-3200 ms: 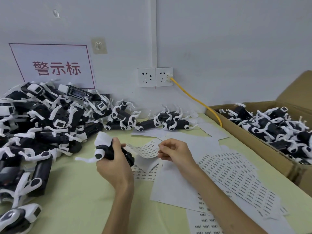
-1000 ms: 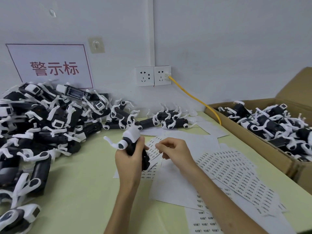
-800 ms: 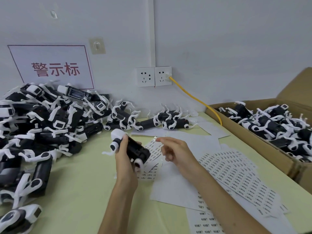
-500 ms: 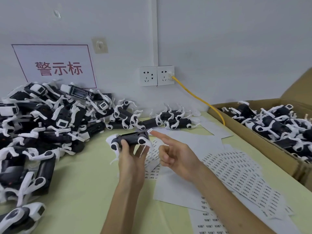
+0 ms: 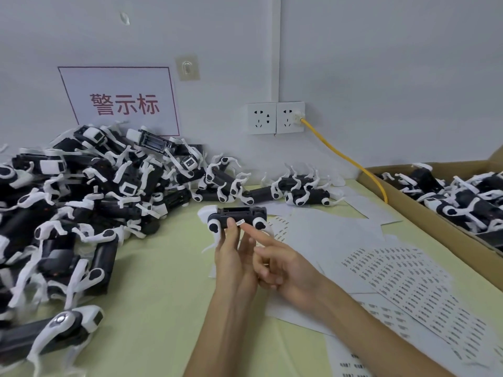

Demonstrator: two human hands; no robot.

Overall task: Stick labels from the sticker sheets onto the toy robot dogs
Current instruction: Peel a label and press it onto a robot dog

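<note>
Your heap of toy robot dogs (image 5: 81, 202) covers the left of the table (image 5: 163, 295), and a cardboard box (image 5: 424, 213) of more stands at the right. Sticker sheets (image 5: 408, 281) lie fanned beside your right arm (their print is too small to read). The wall sign (image 5: 119, 102) reads 警示标 in red. Your left hand (image 5: 234, 259) grips one toy robot dog (image 5: 236, 214) level above the table, thumb on its near side. Your right hand (image 5: 277, 265) points its index finger straight, the tip pressing a small white label (image 5: 240, 222) against that side just beside the thumb, with the other fingers curled in.
</note>
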